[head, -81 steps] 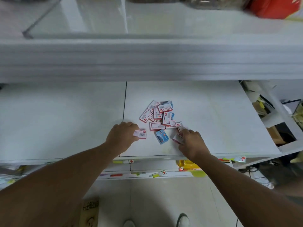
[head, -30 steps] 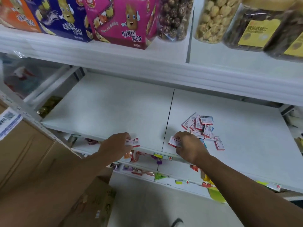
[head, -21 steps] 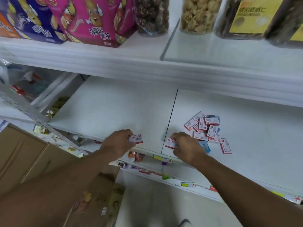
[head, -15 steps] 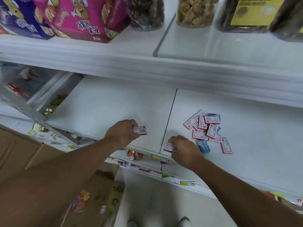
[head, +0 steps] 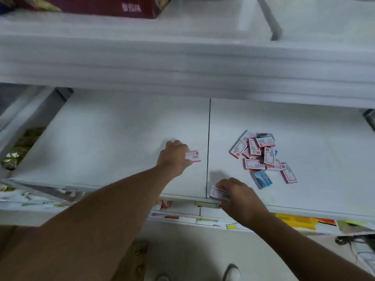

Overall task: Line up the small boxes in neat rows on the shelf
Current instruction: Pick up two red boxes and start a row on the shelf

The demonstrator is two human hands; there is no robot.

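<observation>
A loose pile of small red-and-white boxes (head: 256, 151) lies on the right panel of the white shelf (head: 113, 138), with a blue box (head: 263, 179) at its near edge. My left hand (head: 174, 158) grips one red-and-white box (head: 193, 156) on the left panel, just left of the dark seam (head: 208, 147). My right hand (head: 237, 195) holds another red-and-white box (head: 218, 192) at the shelf's front edge, just right of the seam.
The white shelf above (head: 182, 57) overhangs and carries a dark red carton (head: 113, 7). Price tags (head: 205, 204) line the front edge. Lower shelves with packets sit below, and snack bags (head: 18, 147) lie at the far left. A shoe (head: 232, 272) shows on the floor.
My left hand has carried its box deeper onto the left panel, toward the seam. My right hand has drawn its box back to the front edge. The camera has tilted down.
</observation>
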